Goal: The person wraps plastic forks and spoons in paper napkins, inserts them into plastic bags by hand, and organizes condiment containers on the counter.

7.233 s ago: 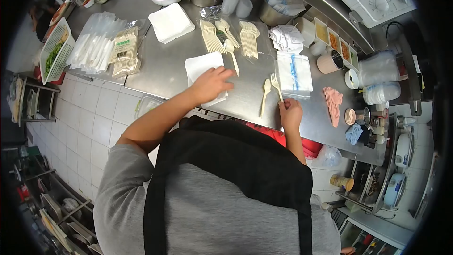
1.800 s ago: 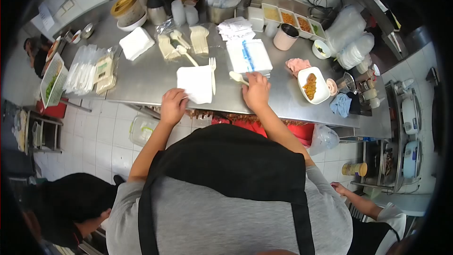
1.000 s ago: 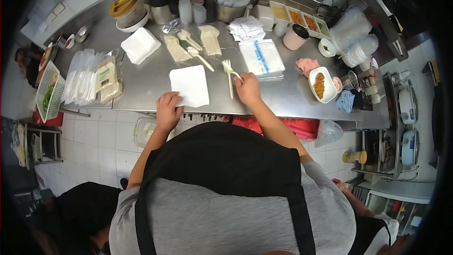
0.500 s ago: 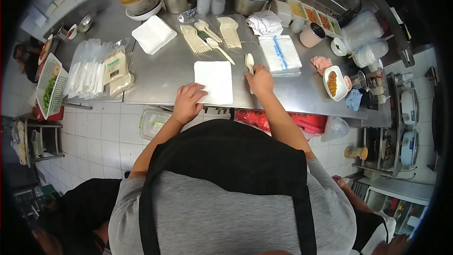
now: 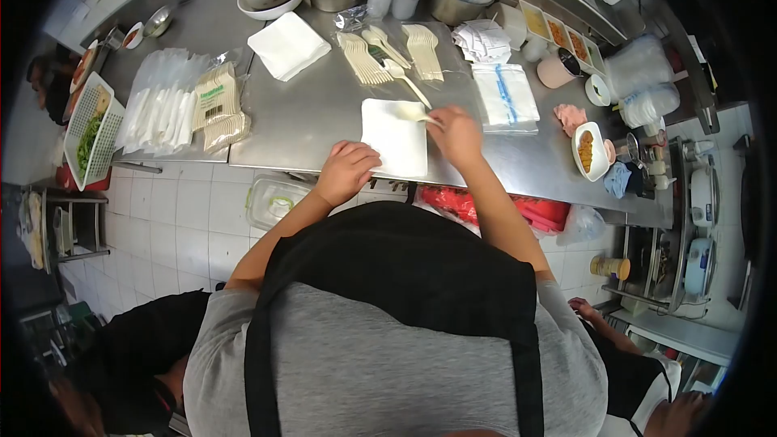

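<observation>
My right hand is closed round the handle of a pale disposable spoon, whose bowl lies over the upper right of a square white napkin. My left hand rests its fingers on the napkin's lower left edge, nothing visible in its grip. Just beyond the napkin, a loose pale spoon points towards me. Behind it, a bunch of pale forks, some spoons and a second bunch of cutlery lie on opened plastic wrapping.
A napkin stack lies at the back left. Further left are a wrapped cutlery pack and plastic-sleeved white items. Plastic bags and a white food dish are on the right. Other people stand on both sides behind me.
My right hand has lifted the spoon off the bare counter and swung it left over the napkin, turning it sideways. My left hand stays at the napkin's edge. The view has shifted slightly.
</observation>
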`<state>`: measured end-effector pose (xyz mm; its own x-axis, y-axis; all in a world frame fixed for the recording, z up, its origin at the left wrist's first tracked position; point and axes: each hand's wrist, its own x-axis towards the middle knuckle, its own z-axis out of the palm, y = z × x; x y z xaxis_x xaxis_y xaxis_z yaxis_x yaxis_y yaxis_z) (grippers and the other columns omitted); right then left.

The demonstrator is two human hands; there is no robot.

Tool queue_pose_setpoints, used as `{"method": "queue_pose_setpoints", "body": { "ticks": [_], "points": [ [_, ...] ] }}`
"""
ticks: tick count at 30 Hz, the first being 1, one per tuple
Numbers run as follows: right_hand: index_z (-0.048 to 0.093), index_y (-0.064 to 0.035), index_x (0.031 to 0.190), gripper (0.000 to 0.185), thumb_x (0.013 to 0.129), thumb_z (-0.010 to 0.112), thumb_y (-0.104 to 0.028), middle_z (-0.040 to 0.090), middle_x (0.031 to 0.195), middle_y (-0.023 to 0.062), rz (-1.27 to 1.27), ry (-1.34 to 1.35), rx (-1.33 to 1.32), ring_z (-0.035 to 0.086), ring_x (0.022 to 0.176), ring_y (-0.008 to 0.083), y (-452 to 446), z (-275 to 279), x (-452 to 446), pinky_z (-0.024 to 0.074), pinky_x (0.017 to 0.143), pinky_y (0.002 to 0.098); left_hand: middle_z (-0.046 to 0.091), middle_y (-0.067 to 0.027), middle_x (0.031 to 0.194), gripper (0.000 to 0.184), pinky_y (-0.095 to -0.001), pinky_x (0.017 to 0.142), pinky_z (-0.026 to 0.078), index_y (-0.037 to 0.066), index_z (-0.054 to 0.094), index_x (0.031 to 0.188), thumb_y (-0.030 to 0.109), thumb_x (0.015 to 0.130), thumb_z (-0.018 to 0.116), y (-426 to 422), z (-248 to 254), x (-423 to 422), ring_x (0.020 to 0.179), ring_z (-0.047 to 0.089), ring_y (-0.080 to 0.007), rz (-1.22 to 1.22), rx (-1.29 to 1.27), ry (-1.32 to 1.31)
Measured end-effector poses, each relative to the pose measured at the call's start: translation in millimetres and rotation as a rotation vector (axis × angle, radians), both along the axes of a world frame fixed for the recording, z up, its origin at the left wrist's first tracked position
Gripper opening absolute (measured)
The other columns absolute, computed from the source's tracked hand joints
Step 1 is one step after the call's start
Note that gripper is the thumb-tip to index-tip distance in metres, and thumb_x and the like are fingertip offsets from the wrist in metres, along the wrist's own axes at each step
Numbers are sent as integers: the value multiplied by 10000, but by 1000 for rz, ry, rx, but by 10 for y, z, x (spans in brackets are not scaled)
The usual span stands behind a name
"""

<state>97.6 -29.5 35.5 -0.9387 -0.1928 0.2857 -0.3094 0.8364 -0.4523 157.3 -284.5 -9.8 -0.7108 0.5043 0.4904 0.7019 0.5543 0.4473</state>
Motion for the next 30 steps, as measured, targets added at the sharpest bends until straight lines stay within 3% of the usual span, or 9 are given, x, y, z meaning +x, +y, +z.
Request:
{"method": "queue_pose_setpoints", "body": {
  "ticks": [2, 8, 11, 17, 20, 25, 30],
  "points": [
    [701, -86, 874, 168, 752, 731, -198, 643, 850, 80, 187, 20, 47, 622, 840, 294, -239, -22, -31, 493, 746, 400, 638, -6, 1029, 252, -406, 933, 398, 128, 643, 933, 43, 699, 682, -19, 3, -10, 1043, 571, -228, -1, 2, 9],
    [710, -147, 862, 145, 742, 724, -226, 632, 843, 20, 267, -34, 201, 599, 917, 225, -327, -153, -57, 460, 788, 391, 642, -1, 968, 237, -403, 927, 403, 136, 639, 930, 60, 712, 690, 21, 66, -9, 971, 590, -221, -3, -21, 38],
    [713, -136, 874, 164, 758, 716, -250, 641, 857, 29, 315, -51, 209, 602, 918, 245, -254, -135, 47, 466, 783, 393, 633, 2, 920, 195, -398, 912, 398, 144, 636, 917, 89, 737, 689, 49, 154, 30, 920, 586, -213, -18, -43, -8],
    [702, -87, 964, 286, 838, 676, -342, 675, 922, 107, 353, -447, -330, 618, 880, 274, 38, -158, -93, 472, 785, 372, 628, -29, 828, 115, -387, 837, 411, 119, 650, 875, 139, 776, 703, 188, 397, -94, 823, 576, -235, 129, 69, -39],
    [680, -57, 1018, 386, 849, 654, -403, 678, 911, 143, 397, -705, -441, 629, 830, 286, 118, -25, -189, 477, 766, 380, 636, -53, 817, 115, -389, 807, 417, 101, 656, 872, 160, 787, 704, 255, 385, -261, 815, 574, -253, 271, 106, -128],
    [655, -26, 1026, 422, 825, 660, -397, 672, 880, 196, 331, -573, -97, 635, 820, 364, 54, -90, -431, 489, 751, 419, 642, -72, 788, 158, -399, 799, 425, 94, 663, 910, 191, 791, 701, 308, 236, -576, 832, 587, -284, 442, 26, -261],
    [632, -56, 1036, 358, 781, 705, -296, 656, 942, 197, 308, -411, 32, 621, 884, 389, -22, -187, -502, 492, 791, 440, 614, -61, 918, 187, -436, 820, 422, 121, 651, 934, 212, 780, 704, 383, 239, -668, 954, 560, -282, 561, -103, -264]
  ]
}}
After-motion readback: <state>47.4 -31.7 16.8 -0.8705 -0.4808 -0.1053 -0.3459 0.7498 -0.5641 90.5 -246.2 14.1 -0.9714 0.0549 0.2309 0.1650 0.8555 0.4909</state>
